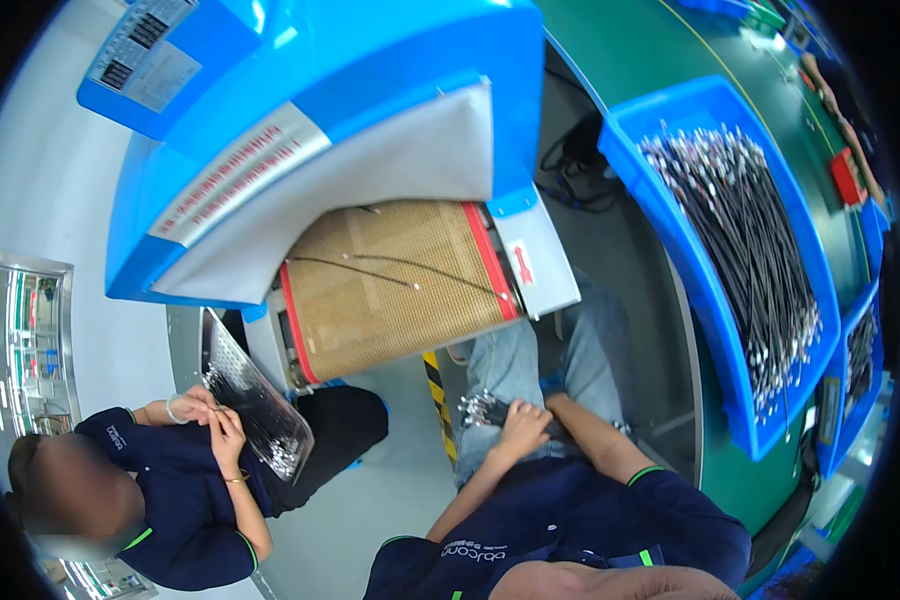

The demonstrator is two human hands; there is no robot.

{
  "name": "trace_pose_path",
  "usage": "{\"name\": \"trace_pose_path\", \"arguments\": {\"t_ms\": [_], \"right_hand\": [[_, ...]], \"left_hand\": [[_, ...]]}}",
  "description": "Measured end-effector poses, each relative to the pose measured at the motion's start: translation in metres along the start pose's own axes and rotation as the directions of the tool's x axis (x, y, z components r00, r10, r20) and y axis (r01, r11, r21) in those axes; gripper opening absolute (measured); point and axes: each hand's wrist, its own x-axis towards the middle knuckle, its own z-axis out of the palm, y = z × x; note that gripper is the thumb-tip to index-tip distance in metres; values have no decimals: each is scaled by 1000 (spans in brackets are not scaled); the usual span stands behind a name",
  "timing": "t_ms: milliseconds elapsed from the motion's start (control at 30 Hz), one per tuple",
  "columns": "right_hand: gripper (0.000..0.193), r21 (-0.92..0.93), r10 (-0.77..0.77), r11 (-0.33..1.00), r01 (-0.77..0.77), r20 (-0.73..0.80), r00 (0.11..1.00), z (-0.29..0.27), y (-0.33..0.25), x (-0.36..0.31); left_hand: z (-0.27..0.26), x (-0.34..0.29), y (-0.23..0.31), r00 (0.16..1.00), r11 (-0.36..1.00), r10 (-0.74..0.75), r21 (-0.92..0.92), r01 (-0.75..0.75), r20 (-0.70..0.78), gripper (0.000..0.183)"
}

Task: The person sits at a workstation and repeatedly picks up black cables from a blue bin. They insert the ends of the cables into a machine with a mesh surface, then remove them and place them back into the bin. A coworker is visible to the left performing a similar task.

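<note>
My left hand [525,430] is closed round a bundle of short black cables [485,408] on my lap. Their silvery ends stick out to the left of the fingers. Close beside it on the right is my right hand [560,404], at the far end of the bundle over my thigh; its fingers are mostly hidden. Ahead, thin black cables [370,272] lie apart on the tan mesh belt [400,320] of a blue machine [410,60].
At right, a blue bin [675,250] full of black cables stands on a green table [610,50], with a second blue bin [828,425] beyond. At left sits a co-worker [185,500], both hands near a clear tray [295,425] of cables.
</note>
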Motion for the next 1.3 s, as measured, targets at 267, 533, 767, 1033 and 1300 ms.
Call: {"name": "trace_pose_path", "arguments": {"t_ms": [267,533,767,1033,1300], "right_hand": [[23,-71,-48,996,50,32,998,15,8,-43],[23,-283,-46,957,68,83,995,-39,-2,-5],[25,206,-203,932,297,-379,903,-98,-13,-119],[21,292,-188,905,309,-376,907,-82,-16,-171],[21,393,-142,863,317,-414,899,-93,-18,-176]], "left_hand": [[-27,20,-11,997,998,-36,52,33,75,37],[-5,15,-1,996,999,-16,38,19,-88,33],[-32,10,-4,997,994,-69,-83,72,37,48],[-56,4,-15,997,964,-72,-258,62,-30,55],[-71,-25,-65,913,891,-277,-437,127,-299,31]]}}
